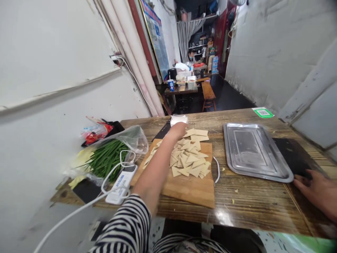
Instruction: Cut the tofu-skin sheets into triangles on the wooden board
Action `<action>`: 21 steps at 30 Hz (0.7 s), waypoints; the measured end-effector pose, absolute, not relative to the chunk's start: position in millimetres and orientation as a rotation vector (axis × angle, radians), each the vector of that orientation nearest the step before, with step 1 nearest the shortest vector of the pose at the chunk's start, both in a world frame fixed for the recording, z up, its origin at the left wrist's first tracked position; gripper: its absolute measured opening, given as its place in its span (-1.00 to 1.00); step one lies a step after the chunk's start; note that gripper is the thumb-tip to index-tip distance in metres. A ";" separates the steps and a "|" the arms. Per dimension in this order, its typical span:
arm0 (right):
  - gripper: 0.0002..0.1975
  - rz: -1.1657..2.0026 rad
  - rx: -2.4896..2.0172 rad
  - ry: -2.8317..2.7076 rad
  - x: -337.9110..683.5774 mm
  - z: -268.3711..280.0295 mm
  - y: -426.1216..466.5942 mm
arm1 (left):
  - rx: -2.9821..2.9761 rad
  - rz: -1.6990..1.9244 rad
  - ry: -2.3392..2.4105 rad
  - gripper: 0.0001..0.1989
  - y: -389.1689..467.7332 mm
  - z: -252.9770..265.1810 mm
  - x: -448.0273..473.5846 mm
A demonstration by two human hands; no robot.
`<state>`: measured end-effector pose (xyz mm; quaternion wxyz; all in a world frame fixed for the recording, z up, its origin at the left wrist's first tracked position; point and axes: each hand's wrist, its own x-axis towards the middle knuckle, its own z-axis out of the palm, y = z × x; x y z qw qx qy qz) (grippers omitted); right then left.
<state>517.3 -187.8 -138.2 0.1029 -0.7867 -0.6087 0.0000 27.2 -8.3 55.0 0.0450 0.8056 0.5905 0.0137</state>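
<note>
My left hand (pixel 179 130) reaches to the far side of the wooden cutting board (pixel 189 195), beside a white bundle (pixel 179 119) and some pale flat slices (pixel 199 133). Its fingers are mostly hidden behind the hand, so what it holds, if anything, does not show. A heap of thin, pale beige triangular pieces (pixel 189 160) covers the board's upper half. At the right edge, my right hand (pixel 317 191) lies low with fingers apart, its fingertips by the near right corner of a shallow metal tray (pixel 229 154). Whether they touch the tray is unclear.
Left of the board lie a power strip (pixel 121 184) with a white cable and a plastic bag of green chives (pixel 107 158). A dark flat panel (pixel 292 154) shows beyond the tray. Behind are a QR card (pixel 263 112), a wooden bench (pixel 207 90) and a seated person.
</note>
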 end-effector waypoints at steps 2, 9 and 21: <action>-0.29 0.040 -2.360 -1.802 511.2 -134.9 -191.4 | 2.456 -0.056 1.783 -0.60 15.3 44.4 29.2; -0.38 -0.002 -2.317 -1.792 501.9 -133.6 -198.7 | 2.459 -0.196 1.658 -0.49 41.1 7.0 30.5; -0.43 -0.133 -2.268 -1.825 499.9 -136.9 -201.3 | 2.338 0.204 1.790 -0.69 60.8 4.2 8.7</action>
